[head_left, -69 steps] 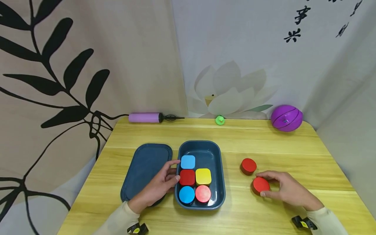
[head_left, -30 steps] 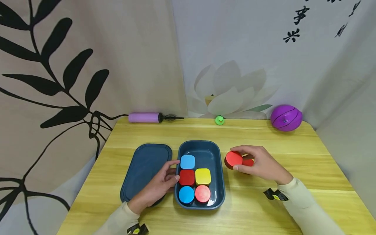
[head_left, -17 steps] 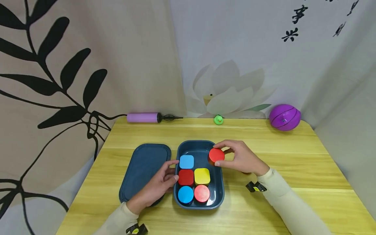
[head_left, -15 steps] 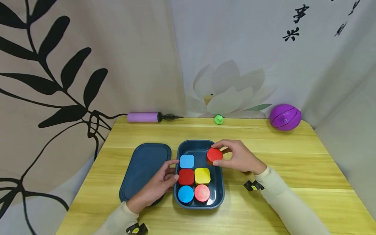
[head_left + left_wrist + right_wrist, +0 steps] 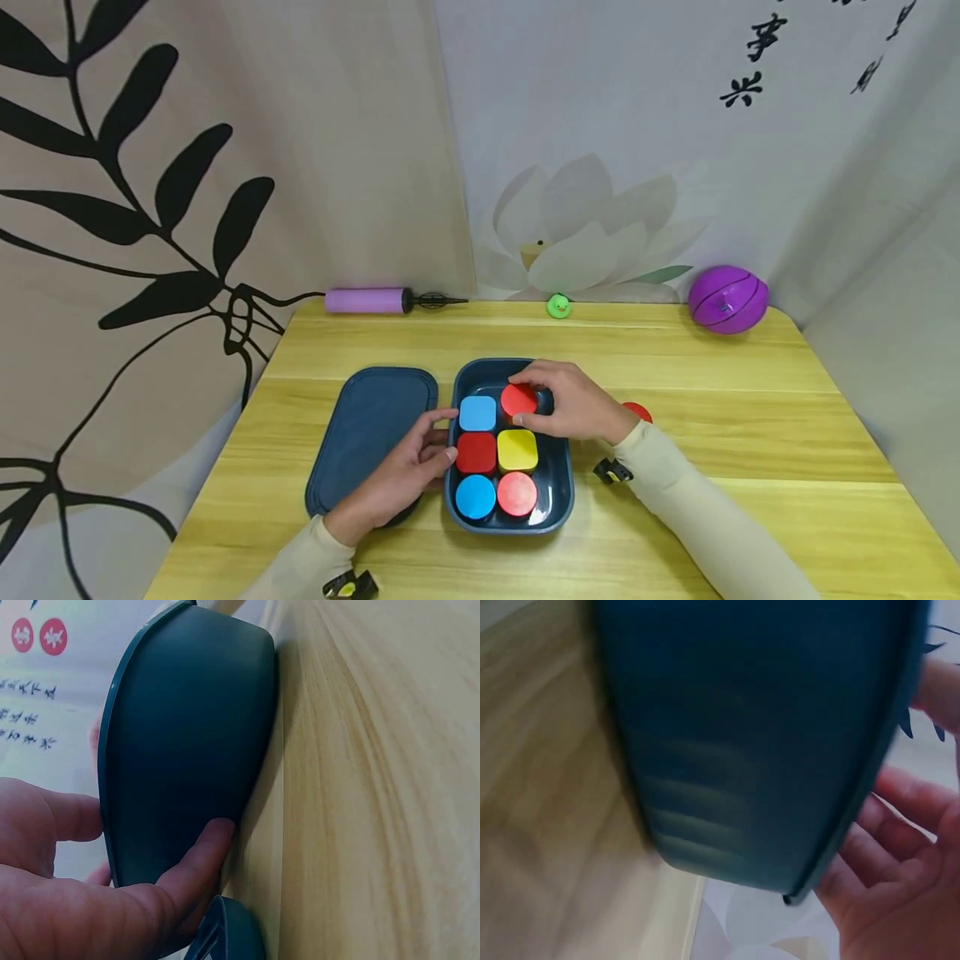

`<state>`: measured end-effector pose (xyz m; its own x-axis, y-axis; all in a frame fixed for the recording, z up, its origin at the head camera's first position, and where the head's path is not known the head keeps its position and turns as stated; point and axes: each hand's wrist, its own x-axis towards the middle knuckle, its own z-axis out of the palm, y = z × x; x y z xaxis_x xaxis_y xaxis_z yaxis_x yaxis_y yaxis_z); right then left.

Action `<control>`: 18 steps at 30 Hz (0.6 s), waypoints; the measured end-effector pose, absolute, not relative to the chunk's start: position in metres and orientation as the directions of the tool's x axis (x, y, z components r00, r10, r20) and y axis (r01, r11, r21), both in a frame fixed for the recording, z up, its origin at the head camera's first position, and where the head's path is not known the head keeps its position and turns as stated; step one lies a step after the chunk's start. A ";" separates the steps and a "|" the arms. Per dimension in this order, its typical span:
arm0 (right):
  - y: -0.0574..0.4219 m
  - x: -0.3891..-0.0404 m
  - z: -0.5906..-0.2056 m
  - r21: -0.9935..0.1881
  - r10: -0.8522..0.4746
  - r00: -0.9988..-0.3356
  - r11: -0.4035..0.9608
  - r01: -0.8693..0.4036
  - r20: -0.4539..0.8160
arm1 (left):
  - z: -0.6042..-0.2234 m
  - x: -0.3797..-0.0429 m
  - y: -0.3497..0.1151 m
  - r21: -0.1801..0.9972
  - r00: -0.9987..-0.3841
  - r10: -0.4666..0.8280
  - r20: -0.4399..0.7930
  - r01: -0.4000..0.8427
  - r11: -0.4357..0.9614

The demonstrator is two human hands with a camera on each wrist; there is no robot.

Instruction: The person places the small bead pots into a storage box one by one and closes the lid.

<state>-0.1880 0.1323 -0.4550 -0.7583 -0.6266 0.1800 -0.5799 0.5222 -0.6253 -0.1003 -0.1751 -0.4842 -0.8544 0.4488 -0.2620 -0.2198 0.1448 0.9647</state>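
My right hand (image 5: pixel 566 402) pinches a red round block (image 5: pixel 518 402) between thumb and fingers, over the far right part of a dark blue box (image 5: pixel 564 475). Inside the box sit a light blue square block (image 5: pixel 477 413), a red square block (image 5: pixel 476 453), a yellow square block (image 5: pixel 517 450), a blue round block (image 5: pixel 476 497) and a pinkish-red round block (image 5: pixel 517 494). My left hand (image 5: pixel 401 471) rests its fingers against the box's left side; in the left wrist view its fingertips touch the rim and outer wall (image 5: pixel 187 750). The box wall (image 5: pixel 765 750) hides the held block in the right wrist view.
A dark blue lid (image 5: pixel 367 433) lies left of the box, partly under my left hand. Another red round block (image 5: pixel 637 412) shows behind my right wrist. Along the back edge are a purple hand pump (image 5: pixel 365 300), a green duck (image 5: pixel 558 306) and a purple ball (image 5: pixel 728 299).
My right hand has gripped the nearer red round block, lifted it off the table at right and carried it left over the box. My left hand has stayed at the box's side.
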 end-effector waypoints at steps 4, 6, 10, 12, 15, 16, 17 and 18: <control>0.127 -0.187 -0.459 -0.561 -0.630 -0.762 0.581 -0.590 0.149 | -0.484 -0.101 -0.176 0.964 -0.854 0.447 -0.265 -0.224 0.144; 0.125 -0.186 -0.461 -0.533 -0.631 -0.764 0.604 -0.593 0.135 | -0.484 -0.101 -0.176 0.964 -0.855 0.446 -0.266 -0.226 0.141; 0.122 -0.185 -0.464 -0.478 -0.645 -0.754 0.628 -0.614 0.122 | -0.484 -0.101 -0.176 0.964 -0.856 0.443 -0.265 -0.226 0.140; 0.121 -0.184 -0.466 -0.451 -0.655 -0.747 0.636 -0.626 0.112 | -0.484 -0.101 -0.175 0.964 -0.857 0.443 -0.264 -0.225 0.140; 0.120 -0.183 -0.467 -0.417 -0.674 -0.732 0.638 -0.647 0.105 | -0.483 -0.101 -0.175 0.964 -0.857 0.442 -0.265 -0.227 0.138; 0.120 -0.183 -0.467 -0.411 -0.680 -0.726 0.635 -0.654 0.106 | -0.483 -0.101 -0.175 0.964 -0.857 0.442 -0.265 -0.227 0.137; 0.120 -0.183 -0.467 -0.405 -0.685 -0.720 0.631 -0.661 0.108 | -0.483 -0.101 -0.175 0.964 -0.857 0.441 -0.265 -0.228 0.137; 0.120 -0.183 -0.467 -0.401 -0.691 -0.715 0.626 -0.668 0.112 | -0.483 -0.101 -0.175 0.964 -0.857 0.441 -0.265 -0.228 0.136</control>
<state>-0.1833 0.1200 -0.4675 -0.7145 -0.6906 0.1117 -0.6682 0.6264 -0.4015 -0.1009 -0.1751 -0.4835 -0.8575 0.4410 -0.2650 -0.2280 0.1361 0.9641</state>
